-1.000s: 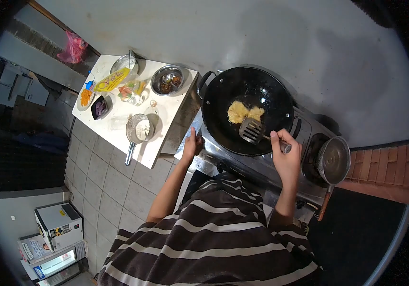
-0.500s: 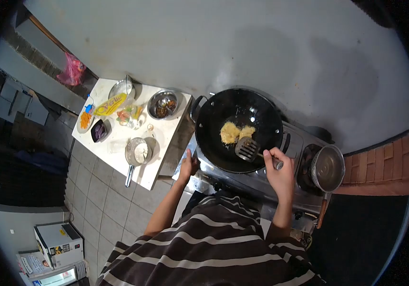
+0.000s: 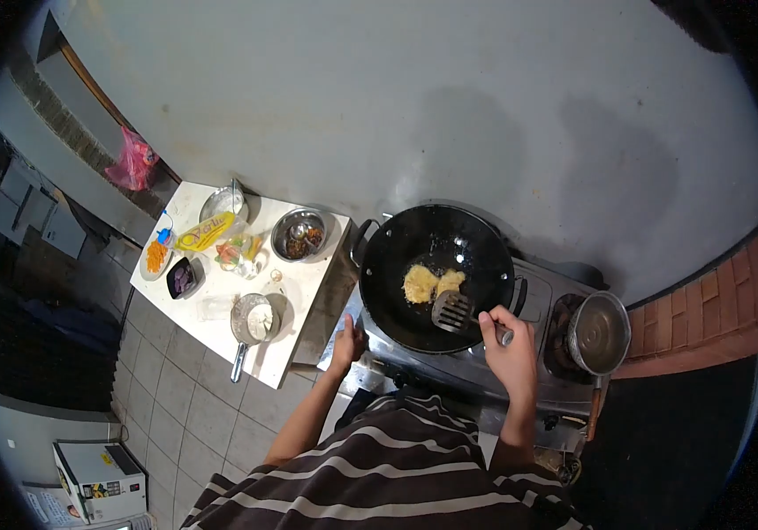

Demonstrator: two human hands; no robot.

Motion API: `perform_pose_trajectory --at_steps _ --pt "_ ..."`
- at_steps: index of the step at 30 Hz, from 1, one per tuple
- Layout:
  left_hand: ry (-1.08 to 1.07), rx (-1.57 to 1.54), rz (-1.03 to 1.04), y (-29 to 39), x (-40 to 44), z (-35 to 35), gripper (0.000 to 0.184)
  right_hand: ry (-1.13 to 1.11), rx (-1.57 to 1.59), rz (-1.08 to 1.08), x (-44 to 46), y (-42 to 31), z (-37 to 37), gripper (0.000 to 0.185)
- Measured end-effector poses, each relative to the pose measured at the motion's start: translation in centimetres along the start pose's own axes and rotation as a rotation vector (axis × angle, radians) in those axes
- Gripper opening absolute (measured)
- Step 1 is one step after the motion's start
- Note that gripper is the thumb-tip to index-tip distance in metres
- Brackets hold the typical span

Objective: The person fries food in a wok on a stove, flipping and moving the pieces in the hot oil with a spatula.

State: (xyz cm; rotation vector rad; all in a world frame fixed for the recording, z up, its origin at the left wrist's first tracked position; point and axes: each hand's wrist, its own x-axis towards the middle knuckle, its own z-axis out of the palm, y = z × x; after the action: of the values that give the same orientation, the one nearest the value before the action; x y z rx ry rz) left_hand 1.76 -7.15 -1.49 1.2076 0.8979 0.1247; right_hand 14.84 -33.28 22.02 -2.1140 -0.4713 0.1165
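Note:
A black wok [image 3: 388, 309] with two loop handles sits on the stove, holding golden pieces of frying food [image 3: 420, 284] in oil. My right hand [image 3: 510, 353] is closed around the handle of a slotted spatula [image 3: 453, 311]. The spatula's blade lies in the wok, against or just beside the near side of the food. Left of the wok, by the stove's front left corner, my left hand [image 3: 346, 345] appears empty. Its thumb points up, apart from the loosely bent fingers, which are partly in shadow.
A white table [image 3: 220, 340] at left bears a steel bowl [image 3: 300, 235], a small saucepan [image 3: 255, 319], a yellow packet [image 3: 205, 231], a plate of orange shreds [image 3: 156, 257] and a black dish [image 3: 182, 278]. On the right burner stands a pot [image 3: 600, 332], its handle projecting forward.
The whole scene sits lower in the view, as my head has tilted up. Against the wok, the spatula and food have barely shifted. My left hand stays beside the stove.

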Motion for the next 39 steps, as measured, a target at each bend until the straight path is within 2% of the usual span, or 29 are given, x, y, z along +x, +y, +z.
perform_pose_trajectory --at_steps 2,4,10,16,18,21,30,39 --pt "0.043 0.038 0.029 0.4 -0.1 0.2 0.071 -0.046 -0.006 0.046 -0.2 -0.5 -0.3 0.025" --pt "-0.044 -0.025 0.011 0.0 0.0 -0.3 0.071 -0.045 -0.014 0.025 -0.3 -0.4 -0.2 0.025" --pt "-0.113 -0.056 -0.021 -0.5 0.6 -0.9 0.071 0.027 0.014 -0.068 -0.4 -0.7 0.1 0.026" --pt "-0.158 -0.055 -0.009 -0.8 0.9 -0.9 0.071 -0.039 -0.003 -0.063 -0.5 -0.5 -0.3 0.026" --pt "-0.074 0.051 0.059 -1.0 1.0 -0.9 0.072 -0.053 -0.016 -0.027 -0.8 -1.1 -0.9 0.026" --pt "-0.077 -0.006 -0.019 -0.7 0.9 -0.9 0.072 -0.079 -0.054 0.000 -0.9 -1.0 -1.3 0.026" --pt "0.030 0.076 0.043 0.2 -0.3 -0.1 0.072 -0.091 -0.008 -0.001 -1.2 -1.0 -0.8 0.028" --pt "-0.044 -0.006 0.005 -0.4 0.3 -0.5 0.070 -0.100 -0.046 0.014 -1.5 -0.8 -0.6 0.027"
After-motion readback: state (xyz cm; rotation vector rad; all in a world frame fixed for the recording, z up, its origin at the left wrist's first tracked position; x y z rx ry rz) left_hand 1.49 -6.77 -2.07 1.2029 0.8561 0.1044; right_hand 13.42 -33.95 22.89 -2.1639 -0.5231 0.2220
